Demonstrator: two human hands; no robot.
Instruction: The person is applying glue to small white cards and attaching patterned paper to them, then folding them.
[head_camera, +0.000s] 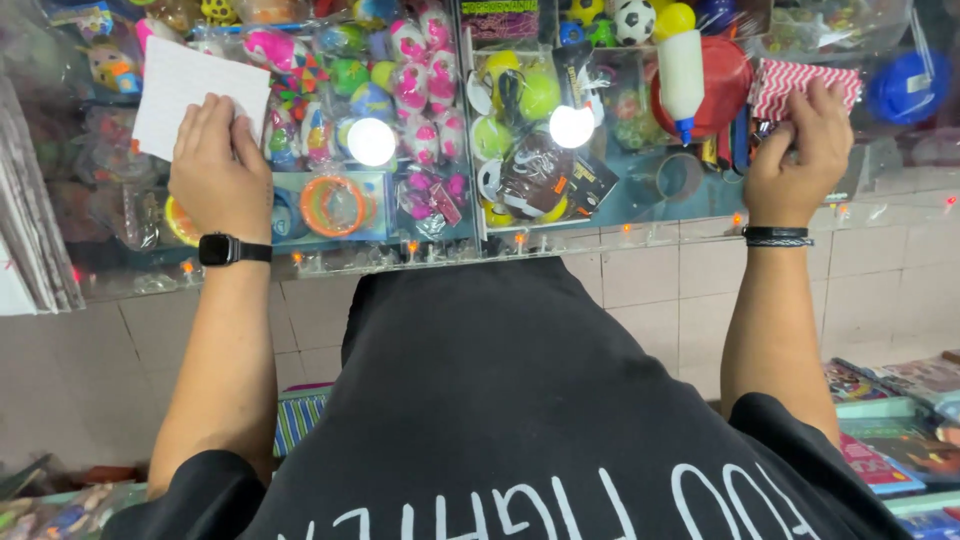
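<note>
Under the glass counter (620, 232), toys crowd together: pink-and-white balls (420, 70) in clear wrap beside yellow-green balls (538, 95), a small soccer ball (634, 20) up top, an orange ring (333, 204) in a blue box. A white bottle with a blue tip (681, 75) leans against a red tub (722, 85). Tiled wall (640, 290) sits below, books (900, 440) lower right.
</note>
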